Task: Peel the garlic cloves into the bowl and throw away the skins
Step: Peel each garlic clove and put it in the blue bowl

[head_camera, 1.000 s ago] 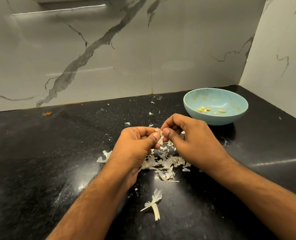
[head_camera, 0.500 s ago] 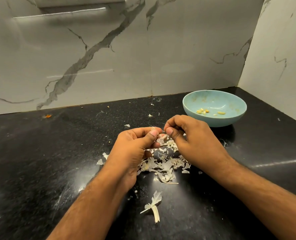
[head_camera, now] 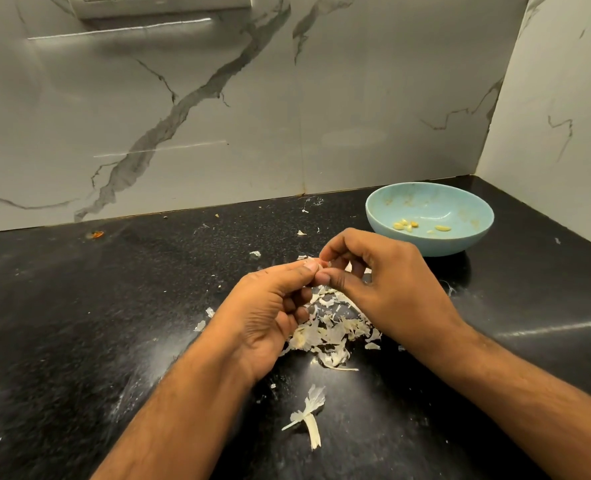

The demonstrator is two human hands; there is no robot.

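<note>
Hands [head_camera: 318, 271] around hidden clove

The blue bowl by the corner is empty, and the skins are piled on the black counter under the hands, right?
Not quite. The head view shows the blue bowl holds a few peeled cloves. The skins do lie piled on the black counter under the hands.

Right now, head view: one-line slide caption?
Both hands, left hand and right hand, pinch a garlic clove above the skins, near the blue bowl.
</note>
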